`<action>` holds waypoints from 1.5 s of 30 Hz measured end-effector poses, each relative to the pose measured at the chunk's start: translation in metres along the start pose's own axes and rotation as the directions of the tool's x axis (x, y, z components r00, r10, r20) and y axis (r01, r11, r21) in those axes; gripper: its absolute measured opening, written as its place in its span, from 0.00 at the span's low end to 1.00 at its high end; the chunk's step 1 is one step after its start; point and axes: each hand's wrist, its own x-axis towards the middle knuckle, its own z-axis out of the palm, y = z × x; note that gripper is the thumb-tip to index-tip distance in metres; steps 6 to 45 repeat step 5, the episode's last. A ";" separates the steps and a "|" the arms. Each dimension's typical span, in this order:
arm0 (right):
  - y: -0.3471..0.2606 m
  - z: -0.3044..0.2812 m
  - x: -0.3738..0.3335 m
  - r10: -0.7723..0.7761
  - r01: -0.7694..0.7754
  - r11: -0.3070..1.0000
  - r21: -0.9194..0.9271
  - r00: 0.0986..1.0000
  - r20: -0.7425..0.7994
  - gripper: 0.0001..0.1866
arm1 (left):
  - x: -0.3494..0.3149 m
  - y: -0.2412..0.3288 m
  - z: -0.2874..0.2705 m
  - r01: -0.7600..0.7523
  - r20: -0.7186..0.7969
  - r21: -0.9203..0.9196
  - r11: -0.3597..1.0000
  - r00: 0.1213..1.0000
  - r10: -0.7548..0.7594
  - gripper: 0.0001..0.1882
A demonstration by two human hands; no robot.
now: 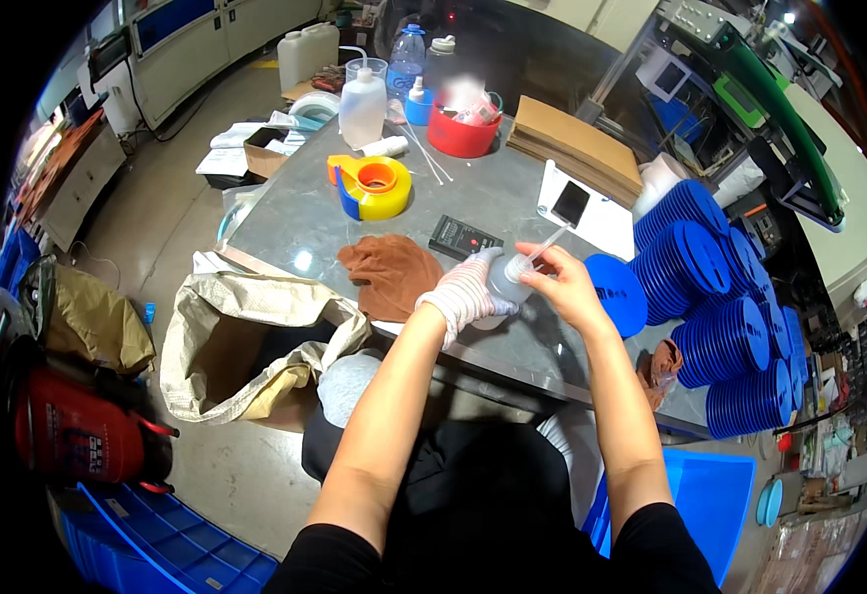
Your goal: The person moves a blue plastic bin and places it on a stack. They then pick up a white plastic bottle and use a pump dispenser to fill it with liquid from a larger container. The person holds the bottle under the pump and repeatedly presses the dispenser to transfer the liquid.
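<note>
My left hand (461, 295), in a pale striped glove, is wrapped round a small translucent plastic bottle (509, 281) above the near part of the grey metal table (295, 213). A thin whitish spout or stick (551, 241) slants up from its top. My bare right hand (567, 289) grips the bottle's neck with thumb and fingers; whether it turns the cap cannot be told. Left of the gloved hand lies a crumpled brown cloth (391, 274). Just beyond the bottle is a flat black box (465, 238). A blue disc (615, 295) sits beside my right hand.
Stacked blue discs (720, 342) crowd the table's right end. Yellow tape in a dispenser (372, 188), a red tub (463, 131), a wash bottle (363, 107) and cardboard sheets (577, 144) stand farther back. A woven sack (201, 346) gapes at the left; a blue bin (711, 505) is lower right.
</note>
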 end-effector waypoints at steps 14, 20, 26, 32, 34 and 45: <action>-0.009 -0.015 0.009 -0.089 0.103 0.992 -0.077 0.982 0.167 0.20 | 0.000 0.011 -0.005 0.021 0.065 0.051 0.998 0.998 -0.024 0.49; -0.009 -0.015 0.009 -0.089 0.103 0.992 -0.077 0.982 0.167 0.20 | 0.000 0.011 -0.005 0.021 0.065 0.051 0.998 0.998 -0.024 0.49; -0.009 -0.015 0.009 -0.089 0.103 0.992 -0.077 0.982 0.167 0.20 | 0.000 0.011 -0.005 0.021 0.065 0.051 0.998 0.998 -0.024 0.49; -0.009 -0.015 0.009 -0.089 0.103 0.992 -0.077 0.982 0.167 0.20 | 0.000 0.011 -0.005 0.021 0.065 0.051 0.998 0.998 -0.024 0.49; -0.009 -0.015 0.009 -0.089 0.103 0.992 -0.077 0.982 0.167 0.20 | 0.000 0.011 -0.005 0.021 0.065 0.051 0.998 0.998 -0.024 0.49; -0.009 -0.015 0.009 -0.089 0.103 0.992 -0.077 0.982 0.167 0.20 | 0.000 0.011 -0.005 0.021 0.065 0.051 0.998 0.998 -0.024 0.49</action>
